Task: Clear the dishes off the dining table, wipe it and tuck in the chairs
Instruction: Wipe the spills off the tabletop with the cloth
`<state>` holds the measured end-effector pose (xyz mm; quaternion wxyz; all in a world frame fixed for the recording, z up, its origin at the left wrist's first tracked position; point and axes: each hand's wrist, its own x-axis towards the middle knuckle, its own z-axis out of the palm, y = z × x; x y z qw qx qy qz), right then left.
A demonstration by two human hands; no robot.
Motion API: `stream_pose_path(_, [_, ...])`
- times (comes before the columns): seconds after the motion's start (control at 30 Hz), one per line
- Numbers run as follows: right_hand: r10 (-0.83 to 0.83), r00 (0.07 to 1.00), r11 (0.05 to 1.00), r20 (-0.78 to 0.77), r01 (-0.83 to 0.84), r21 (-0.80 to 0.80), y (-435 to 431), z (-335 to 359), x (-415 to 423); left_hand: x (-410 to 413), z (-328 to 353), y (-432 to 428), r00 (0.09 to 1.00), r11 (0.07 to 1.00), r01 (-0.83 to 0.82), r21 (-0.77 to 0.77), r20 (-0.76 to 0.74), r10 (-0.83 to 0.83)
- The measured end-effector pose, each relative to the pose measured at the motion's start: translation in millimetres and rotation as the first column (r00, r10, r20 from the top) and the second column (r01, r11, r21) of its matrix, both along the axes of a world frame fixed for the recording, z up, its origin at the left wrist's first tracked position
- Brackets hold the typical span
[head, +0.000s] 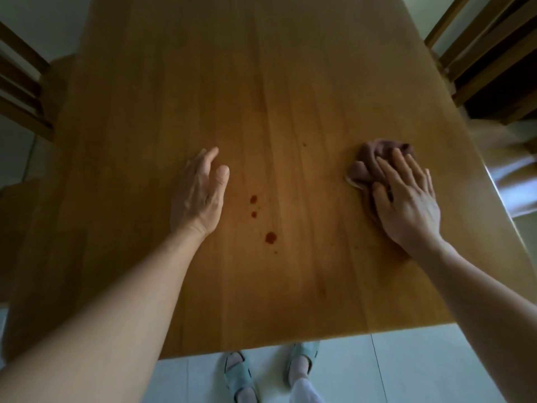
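Note:
The wooden dining table (261, 82) fills the view with no dishes on it. My right hand (406, 199) lies flat on a crumpled brown cloth (374, 158), pressing it onto the tabletop near the right edge. My left hand (200, 193) hovers or rests near the middle with fingers apart, holding nothing. Three dark red stains (270, 237) mark the wood between my hands, just right of my left wrist.
A wooden chair (491, 59) stands at the table's far right, and another chair (23, 91) at the left side. A lighter wooden seat (511, 175) shows beyond the right edge. My feet in pale green slippers (238, 376) stand on the light floor at the near edge.

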<state>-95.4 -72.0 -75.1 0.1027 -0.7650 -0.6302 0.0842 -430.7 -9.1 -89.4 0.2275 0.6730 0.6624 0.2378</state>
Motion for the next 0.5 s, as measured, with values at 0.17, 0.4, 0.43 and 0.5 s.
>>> stream_pose_path(0.17, [-0.267,0.963,0.963,-0.040,0.268,0.016,-60,0,-15,-25,0,-39,1.000,1.000,0.025,-0.015,-0.011,-0.025])
stream_pose_path(0.4, [-0.334,0.942,0.942,-0.037,0.334,-0.001,-58,-3,-102,-27,5,-54,1.000,1.000,0.010,-0.002,-0.025,-0.010])
stream_pose_path(0.43, [-0.299,0.954,0.954,-0.038,0.299,0.003,-52,-4,-116,-27,5,-53,1.000,1.000,0.011,0.002,-0.024,-0.011])
stream_pose_path(0.5, [-0.216,0.975,0.976,-0.053,0.217,0.012,-38,-4,-145,-26,5,-54,1.000,1.000,0.015,0.006,-0.022,-0.015])
